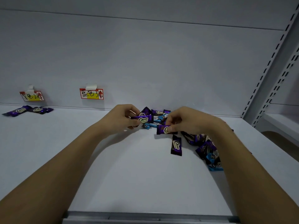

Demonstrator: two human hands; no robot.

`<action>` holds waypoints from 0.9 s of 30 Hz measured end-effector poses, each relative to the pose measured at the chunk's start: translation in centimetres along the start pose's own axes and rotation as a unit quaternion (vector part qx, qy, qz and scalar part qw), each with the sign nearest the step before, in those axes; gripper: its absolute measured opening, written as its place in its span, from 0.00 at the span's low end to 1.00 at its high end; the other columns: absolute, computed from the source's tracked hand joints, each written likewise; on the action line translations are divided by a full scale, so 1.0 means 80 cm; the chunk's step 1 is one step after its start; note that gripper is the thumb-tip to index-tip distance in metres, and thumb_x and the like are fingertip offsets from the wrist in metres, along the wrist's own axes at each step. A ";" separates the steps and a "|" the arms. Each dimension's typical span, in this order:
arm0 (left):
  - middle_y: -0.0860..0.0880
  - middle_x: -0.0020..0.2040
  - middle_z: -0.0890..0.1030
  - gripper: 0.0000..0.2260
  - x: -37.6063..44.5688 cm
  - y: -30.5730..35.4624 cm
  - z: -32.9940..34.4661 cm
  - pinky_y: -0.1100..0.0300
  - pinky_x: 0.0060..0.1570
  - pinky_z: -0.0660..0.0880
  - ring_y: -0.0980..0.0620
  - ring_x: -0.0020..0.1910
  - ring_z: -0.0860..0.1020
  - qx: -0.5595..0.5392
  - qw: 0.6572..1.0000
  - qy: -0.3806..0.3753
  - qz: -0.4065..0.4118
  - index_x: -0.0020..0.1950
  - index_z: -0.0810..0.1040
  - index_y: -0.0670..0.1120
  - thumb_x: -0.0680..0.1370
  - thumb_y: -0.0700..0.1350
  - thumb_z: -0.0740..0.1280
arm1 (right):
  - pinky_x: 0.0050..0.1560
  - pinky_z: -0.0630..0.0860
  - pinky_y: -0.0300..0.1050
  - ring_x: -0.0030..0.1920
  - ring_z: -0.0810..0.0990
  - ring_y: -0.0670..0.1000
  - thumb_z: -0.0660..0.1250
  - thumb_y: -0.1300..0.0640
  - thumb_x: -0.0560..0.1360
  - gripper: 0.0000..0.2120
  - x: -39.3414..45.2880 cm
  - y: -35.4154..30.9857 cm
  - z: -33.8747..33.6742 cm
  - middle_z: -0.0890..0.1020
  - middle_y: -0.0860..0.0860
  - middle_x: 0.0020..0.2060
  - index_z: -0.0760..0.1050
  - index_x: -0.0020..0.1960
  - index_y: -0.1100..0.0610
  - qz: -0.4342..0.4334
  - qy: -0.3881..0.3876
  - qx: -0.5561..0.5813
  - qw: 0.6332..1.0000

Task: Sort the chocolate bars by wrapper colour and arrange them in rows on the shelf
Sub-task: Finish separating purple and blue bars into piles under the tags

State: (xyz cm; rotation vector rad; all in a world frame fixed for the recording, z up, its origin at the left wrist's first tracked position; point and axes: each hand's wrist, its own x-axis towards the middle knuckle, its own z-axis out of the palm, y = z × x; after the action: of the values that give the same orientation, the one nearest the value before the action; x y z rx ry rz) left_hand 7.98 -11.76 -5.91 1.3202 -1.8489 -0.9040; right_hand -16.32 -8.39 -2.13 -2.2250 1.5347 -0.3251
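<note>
A wide, pale grey-white metal shelf (113,167) fills the lower half of the view, lit dimly and evenly, with a darker grey metal lip (145,215) along its near edge. Behind it rises a plain pale back panel (145,54). A grey upright post with rows of dark slots (265,78) slants up the right side, and part of a neighbouring shelf shows beyond it.

Two paper labels are taped to the back panel just above the shelf: a red-bordered white and yellow handwritten label (91,94) near the middle, and a second similar label (31,95) far to the left. Below the left label lie two purple foil-wrapped chocolate bars (29,110), side by side against the back edge.

Both bare forearms reach in from the bottom corners. The left hand (123,118) has its fingers curled round a purple-wrapped chocolate bar reading "Choco" (143,119), held just above the shelf. The right hand (182,121) pinches another purple-wrapped bar (164,129) between thumb and fingertips.

Behind and between the hands sits a loose jumbled pile of purple and light blue wrapped bars (156,118), well right of centre. More mixed bars (208,151) lie scattered under and beside the right wrist. One purple bar (176,145) lies alone, lengthwise, just in front of the right hand.
</note>
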 end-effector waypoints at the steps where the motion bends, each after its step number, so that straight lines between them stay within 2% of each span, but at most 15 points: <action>1: 0.45 0.46 0.84 0.07 -0.001 0.000 0.001 0.51 0.46 0.80 0.48 0.37 0.82 -0.004 1.000 -0.003 -0.002 0.48 0.78 0.46 0.74 0.36 0.72 | 0.48 0.75 0.45 0.44 0.80 0.50 0.73 0.52 0.73 0.02 -0.005 0.003 -0.008 0.82 0.48 0.41 0.81 0.45 0.48 -0.002 -0.009 0.015 1.000; 3: 0.44 0.46 0.84 0.07 -0.002 0.000 0.002 0.58 0.42 0.80 0.50 0.35 0.82 -0.015 1.000 -0.010 -0.005 0.48 0.78 0.44 0.74 0.35 0.72 | 0.51 0.76 0.45 0.46 0.81 0.50 0.75 0.52 0.71 0.03 -0.016 0.006 -0.019 0.85 0.49 0.42 0.83 0.45 0.49 0.003 -0.074 0.017 0.997; 6: 0.45 0.44 0.84 0.07 -0.003 -0.003 0.005 0.64 0.37 0.78 0.51 0.35 0.82 -0.020 1.000 -0.020 -0.010 0.49 0.78 0.43 0.74 0.34 0.72 | 0.51 0.76 0.42 0.43 0.81 0.44 0.75 0.55 0.71 0.05 -0.021 0.006 -0.018 0.85 0.47 0.43 0.84 0.47 0.47 0.027 -0.171 -0.031 0.984; 11: 0.45 0.43 0.84 0.07 -0.003 -0.004 0.008 0.63 0.37 0.78 0.50 0.36 0.82 -0.030 0.999 -0.039 -0.014 0.50 0.78 0.41 0.74 0.34 0.71 | 0.53 0.76 0.42 0.45 0.77 0.42 0.76 0.55 0.70 0.22 -0.017 0.002 -0.018 0.77 0.42 0.52 0.77 0.58 0.36 0.032 -0.171 -0.077 0.982; 14: 0.45 0.43 0.84 0.07 -0.003 -0.004 0.008 0.63 0.37 0.78 0.51 0.35 0.82 -0.029 0.999 -0.037 -0.016 0.49 0.78 0.42 0.74 0.34 0.71 | 0.50 0.75 0.41 0.48 0.75 0.43 0.76 0.55 0.70 0.24 -0.018 0.000 -0.016 0.74 0.40 0.55 0.75 0.60 0.35 0.034 -0.196 -0.099 0.975; 17: 0.46 0.43 0.84 0.07 -0.003 -0.004 0.008 0.63 0.37 0.78 0.51 0.34 0.82 -0.027 0.999 -0.037 -0.017 0.50 0.78 0.42 0.74 0.34 0.71 | 0.46 0.74 0.39 0.47 0.75 0.43 0.77 0.54 0.69 0.17 -0.016 0.000 -0.010 0.74 0.39 0.52 0.77 0.53 0.38 0.037 -0.181 -0.093 0.978; 21: 0.46 0.42 0.84 0.07 -0.004 -0.003 0.009 0.64 0.36 0.78 0.51 0.34 0.82 -0.028 0.999 -0.029 -0.015 0.49 0.78 0.42 0.74 0.34 0.71 | 0.48 0.74 0.43 0.48 0.76 0.44 0.76 0.49 0.69 0.11 -0.006 0.003 0.000 0.76 0.39 0.47 0.77 0.46 0.42 0.046 -0.098 -0.105 0.989; 24: 0.45 0.43 0.83 0.08 -0.005 -0.002 0.009 0.65 0.33 0.77 0.51 0.33 0.82 -0.036 0.999 -0.014 -0.021 0.50 0.77 0.41 0.74 0.34 0.71 | 0.45 0.73 0.38 0.48 0.77 0.46 0.74 0.51 0.72 0.08 0.007 0.002 0.016 0.77 0.41 0.46 0.76 0.48 0.46 0.017 -0.031 -0.074 0.997; 27: 0.44 0.46 0.83 0.10 -0.004 0.000 0.008 0.65 0.34 0.77 0.49 0.35 0.82 -0.052 0.998 0.005 -0.029 0.51 0.77 0.41 0.73 0.34 0.72 | 0.45 0.72 0.35 0.48 0.77 0.45 0.72 0.53 0.74 0.09 0.014 0.001 0.024 0.78 0.44 0.48 0.76 0.53 0.48 0.001 -0.019 -0.060 0.998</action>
State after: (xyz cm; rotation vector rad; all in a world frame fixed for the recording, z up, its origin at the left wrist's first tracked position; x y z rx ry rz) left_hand 7.53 -11.33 -6.33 1.3174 -1.7396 -1.0077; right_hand -15.16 -9.03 -3.91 -2.3071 1.5748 -0.1927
